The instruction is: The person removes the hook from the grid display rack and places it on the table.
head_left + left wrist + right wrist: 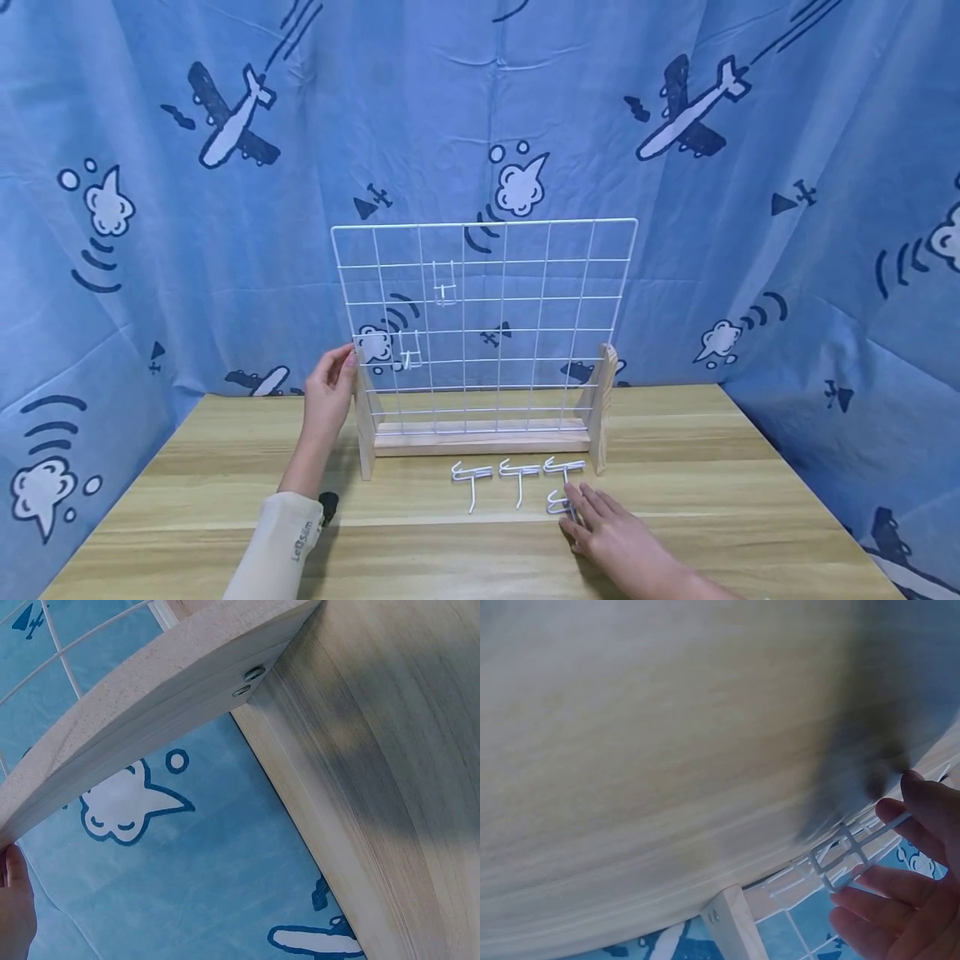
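Observation:
A white wire grid panel [483,317] stands upright between two wooden side supports of a stand. At its left edge my left hand [330,383] pinches the top of the left wooden support [366,425]; in the left wrist view only part of that hand [15,907] shows. My right hand [611,529] is low over the table, holding a white wire hook [558,504]. The right wrist view has thumb and forefinger on the prong of this hook [847,851]. Two hooks hang on the grid: an upper one [444,287] and a lower one [408,354].
Three more white hooks lie in a row before the stand: a left one [472,475], a middle one [519,472] and a right one [562,467]. The stand's wooden crossbar [480,442] rests on the wooden table [225,467]. A blue patterned curtain [480,108] surrounds the table.

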Motion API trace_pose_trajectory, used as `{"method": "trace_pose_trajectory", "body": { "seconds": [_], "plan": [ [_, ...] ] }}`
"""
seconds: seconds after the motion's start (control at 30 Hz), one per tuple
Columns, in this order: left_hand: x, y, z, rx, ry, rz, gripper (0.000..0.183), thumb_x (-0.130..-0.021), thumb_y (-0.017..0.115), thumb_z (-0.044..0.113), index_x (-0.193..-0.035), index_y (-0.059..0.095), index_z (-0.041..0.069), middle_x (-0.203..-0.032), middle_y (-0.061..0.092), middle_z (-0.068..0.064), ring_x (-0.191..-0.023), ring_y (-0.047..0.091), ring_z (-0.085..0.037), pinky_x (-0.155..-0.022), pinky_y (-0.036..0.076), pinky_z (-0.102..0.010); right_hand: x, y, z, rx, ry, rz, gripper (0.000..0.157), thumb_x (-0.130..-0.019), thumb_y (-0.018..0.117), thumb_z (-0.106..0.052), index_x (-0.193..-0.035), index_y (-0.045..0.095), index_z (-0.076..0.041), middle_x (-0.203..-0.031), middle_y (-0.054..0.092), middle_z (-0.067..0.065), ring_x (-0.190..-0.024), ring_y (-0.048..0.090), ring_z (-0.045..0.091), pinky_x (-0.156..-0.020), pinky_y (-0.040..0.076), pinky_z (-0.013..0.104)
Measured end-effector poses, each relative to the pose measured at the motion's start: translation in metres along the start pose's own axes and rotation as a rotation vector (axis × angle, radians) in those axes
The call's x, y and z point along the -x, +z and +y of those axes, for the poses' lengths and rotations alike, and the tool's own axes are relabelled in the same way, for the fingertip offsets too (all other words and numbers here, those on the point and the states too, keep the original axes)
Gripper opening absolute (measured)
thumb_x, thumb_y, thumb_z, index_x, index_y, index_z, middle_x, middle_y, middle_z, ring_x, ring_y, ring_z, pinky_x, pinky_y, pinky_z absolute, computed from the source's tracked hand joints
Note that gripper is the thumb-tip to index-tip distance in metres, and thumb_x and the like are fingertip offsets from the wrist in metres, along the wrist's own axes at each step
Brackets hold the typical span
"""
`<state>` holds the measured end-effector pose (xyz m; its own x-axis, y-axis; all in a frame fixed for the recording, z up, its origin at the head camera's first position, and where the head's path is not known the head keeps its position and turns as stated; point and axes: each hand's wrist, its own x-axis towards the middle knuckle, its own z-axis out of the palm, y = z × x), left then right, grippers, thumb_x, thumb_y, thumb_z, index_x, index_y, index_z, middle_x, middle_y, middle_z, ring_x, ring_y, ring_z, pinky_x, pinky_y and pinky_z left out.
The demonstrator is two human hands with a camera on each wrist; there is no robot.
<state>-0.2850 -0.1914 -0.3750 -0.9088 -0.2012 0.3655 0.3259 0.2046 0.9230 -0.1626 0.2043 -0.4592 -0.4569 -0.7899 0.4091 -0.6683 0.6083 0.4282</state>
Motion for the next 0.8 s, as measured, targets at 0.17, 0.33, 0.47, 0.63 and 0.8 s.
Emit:
{"method": "trace_pose_trajectory", "body": {
  "seconds": [0.17,0.33,0.47,0.63,0.8],
  "plan": [
    [-0.002,0.000,0.001,0.002,-0.032,-0.007,0.036,-0.102,0.048,0.016,-0.134,0.049,-0.001,-0.131,0.053,-0.019,-0.110,0.050,-0.010,-0.090,0.043,-0.007,0.001,0.002,0.000,0.031,-0.014,0.030,0.028,-0.079,0.067,-0.037,-0.094,0.070,-0.013,-0.114,0.064,0.023,-0.098,0.064,0.036,-0.081,0.056,0.043],
    [0.006,0.000,0.017,0.003,-0.034,-0.008,0.036,-0.102,0.048,0.015,-0.132,0.050,-0.002,-0.131,0.054,-0.019,-0.114,0.051,-0.016,-0.091,0.043,-0.006,0.001,-0.001,-0.001,0.042,-0.017,0.014,0.029,-0.080,0.067,-0.037,-0.096,0.071,-0.013,-0.115,0.064,0.021,-0.101,0.063,0.035,-0.082,0.055,0.044],
    [0.014,0.001,0.034,-0.006,0.000,-0.002,0.035,-0.102,0.048,0.012,-0.131,0.050,-0.006,-0.129,0.054,-0.022,-0.109,0.051,-0.008,-0.089,0.042,-0.005,0.000,-0.004,-0.001,0.053,-0.017,-0.018,0.032,-0.077,0.070,-0.038,-0.097,0.072,-0.013,-0.115,0.064,0.019,-0.102,0.063,0.035,-0.084,0.055,0.044],
    [0.008,0.000,0.020,-0.010,-0.003,-0.005,0.036,-0.102,0.047,0.015,-0.133,0.049,-0.003,-0.130,0.053,-0.020,-0.112,0.050,-0.011,-0.092,0.042,-0.006,-0.001,-0.007,-0.001,0.060,-0.011,-0.065,0.039,-0.073,0.075,-0.041,-0.101,0.073,-0.014,-0.118,0.064,0.019,-0.106,0.062,0.035,-0.086,0.054,0.045],
    [0.002,0.000,0.002,-0.002,0.006,0.001,0.037,-0.102,0.048,0.021,-0.133,0.050,0.002,-0.131,0.054,-0.015,-0.114,0.050,-0.012,-0.095,0.042,-0.009,0.001,-0.007,-0.001,0.065,-0.014,-0.064,0.040,-0.073,0.074,-0.043,-0.102,0.073,-0.015,-0.119,0.064,0.018,-0.106,0.062,0.035,-0.086,0.054,0.045]
  ]
}}
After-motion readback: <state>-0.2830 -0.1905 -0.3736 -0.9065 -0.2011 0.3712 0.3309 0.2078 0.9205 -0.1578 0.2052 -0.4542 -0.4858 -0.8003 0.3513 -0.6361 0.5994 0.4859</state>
